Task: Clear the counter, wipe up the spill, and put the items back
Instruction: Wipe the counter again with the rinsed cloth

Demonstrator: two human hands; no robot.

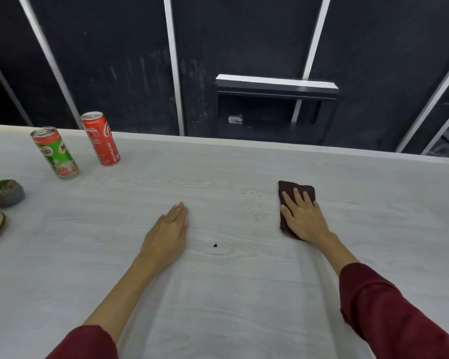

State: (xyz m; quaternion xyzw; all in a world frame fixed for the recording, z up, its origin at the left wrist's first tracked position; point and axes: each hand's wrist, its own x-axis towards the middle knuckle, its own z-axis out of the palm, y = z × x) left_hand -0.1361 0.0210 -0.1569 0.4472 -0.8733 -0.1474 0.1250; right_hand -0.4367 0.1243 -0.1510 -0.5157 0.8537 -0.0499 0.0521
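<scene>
Head view is showing the wiping step in hand: the right hand (302,218) is pressing flat, fingers straight, on a dark brown cloth (294,193) just right of the speckled spill (254,200) on the pale counter (244,281). Left hand (167,229) is resting flat and holding nothing, while the red can (101,139) and green can (55,153) are standing far left. Next, I judge, the cloth is needing a leftward sweep across the specks.

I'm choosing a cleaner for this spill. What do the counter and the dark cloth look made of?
Counter: probably laminate or wood with a matte, pale grey printed-grain finish; grain lines and a knot ring show. Cloth, under the right hand: soft dark brown fabric, perhaps microfibre; it lies folded, limp and unshiny.
</scene>
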